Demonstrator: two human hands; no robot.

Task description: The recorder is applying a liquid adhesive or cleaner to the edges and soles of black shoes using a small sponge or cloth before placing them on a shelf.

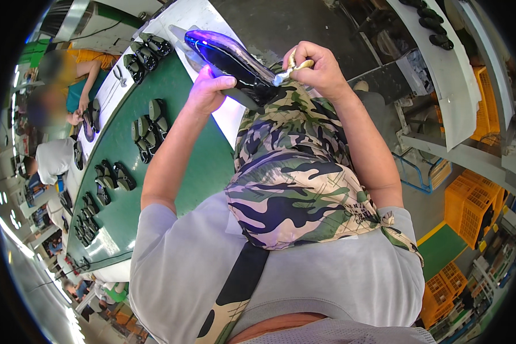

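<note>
A glossy black shoe [232, 60] is held up in front of my apron, its toe pointing to the far left and a blue light shining on it. My left hand [209, 92] is closed around its side, thumb on the upper. My right hand [321, 69] grips yellow-handled pliers [297, 67], fingers wrapped round the handles. The metal jaws meet the shoe's near right end; whether they pinch something there I cannot make out.
A green conveyor belt [180, 137] with a white edge carries several black shoes [146, 135] on my left. Another person's arm [86, 86] works across it, near a loose hand tool [119, 75]. Orange crates [470, 206] and a white-topped table [447, 86] stand right.
</note>
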